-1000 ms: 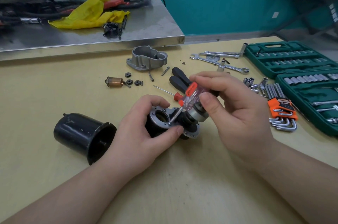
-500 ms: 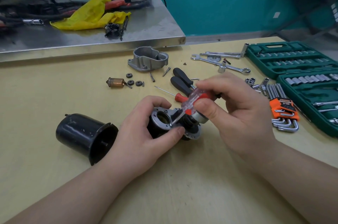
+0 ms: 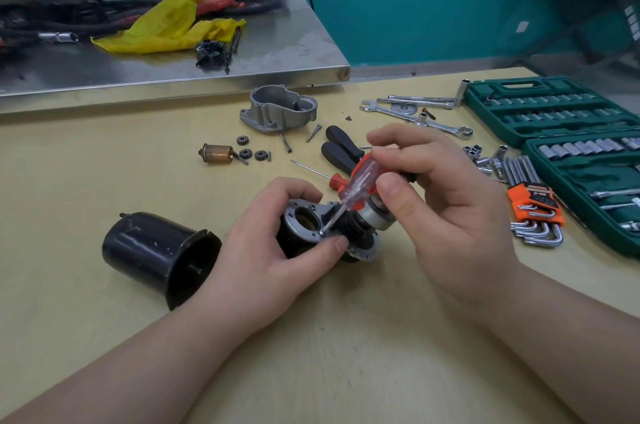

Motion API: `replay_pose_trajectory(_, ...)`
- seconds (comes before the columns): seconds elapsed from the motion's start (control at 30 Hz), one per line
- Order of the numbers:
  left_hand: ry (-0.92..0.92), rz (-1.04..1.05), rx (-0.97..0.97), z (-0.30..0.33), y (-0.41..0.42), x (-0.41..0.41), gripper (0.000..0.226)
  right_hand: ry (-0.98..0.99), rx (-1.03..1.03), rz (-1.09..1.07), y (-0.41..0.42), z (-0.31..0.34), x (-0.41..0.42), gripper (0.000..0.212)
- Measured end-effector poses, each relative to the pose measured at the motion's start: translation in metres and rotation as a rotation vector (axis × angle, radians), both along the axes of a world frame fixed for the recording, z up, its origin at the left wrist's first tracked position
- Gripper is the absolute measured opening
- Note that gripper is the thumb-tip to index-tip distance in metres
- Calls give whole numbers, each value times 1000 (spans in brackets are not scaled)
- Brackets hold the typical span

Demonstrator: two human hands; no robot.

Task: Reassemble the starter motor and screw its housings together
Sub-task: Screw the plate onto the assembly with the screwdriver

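Yellowish wooden desk (image 3: 346,354) has the dark starter motor body with its silver flange (image 3: 311,226) sitting mid-desk. The left hand (image 3: 273,257) has its grip curled tight around that body, thumb on the near rim. The right hand (image 3: 446,212) pinches a small screwdriver with a clear and orange handle (image 3: 356,181), tip down on a screw at the flange edge. Just left lies the black cylindrical metal housing (image 3: 156,253) on its side, open end facing near-right. Farther off sit the grey cast aluminium cover (image 3: 277,110), three little gears (image 3: 251,151) and a copper-coloured armature piece (image 3: 216,154). Right side is crowded: orange-holder hex keys (image 3: 535,212) and a green socket set case (image 3: 554,111) running to the desk's right edge. Plenty of bare desk near the forearms, though.
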State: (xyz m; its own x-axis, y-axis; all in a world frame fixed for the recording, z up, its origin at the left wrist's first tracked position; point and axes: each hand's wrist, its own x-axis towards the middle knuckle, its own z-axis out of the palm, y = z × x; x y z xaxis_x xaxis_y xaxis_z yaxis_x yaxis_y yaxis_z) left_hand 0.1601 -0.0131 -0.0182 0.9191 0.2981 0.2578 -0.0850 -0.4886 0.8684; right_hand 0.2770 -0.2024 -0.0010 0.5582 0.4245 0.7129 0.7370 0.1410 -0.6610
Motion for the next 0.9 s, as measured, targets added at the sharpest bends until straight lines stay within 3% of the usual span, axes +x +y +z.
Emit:
replay_pose_trajectory(0.13,-9,0,-31,1,-1,0,48,59,4,-15,1,2,-1,26)
replay_pose_trajectory(0.37,-11,-5,-24,1,-1,0,49,27,8,14,-1,1,1,21)
replay_pose_trajectory(0.53,-10,-4,-31,1,-1,0,49,61,-18,0,1,1,1,32)
replay_pose_trajectory(0.67,-12,-2,-27,0,0,0,49,-22,-29,-8,2,3,-1,26)
replay_pose_trajectory(0.9,-13,-2,-25,2,-1,0,47,86,0,-9,1,3,-1,23)
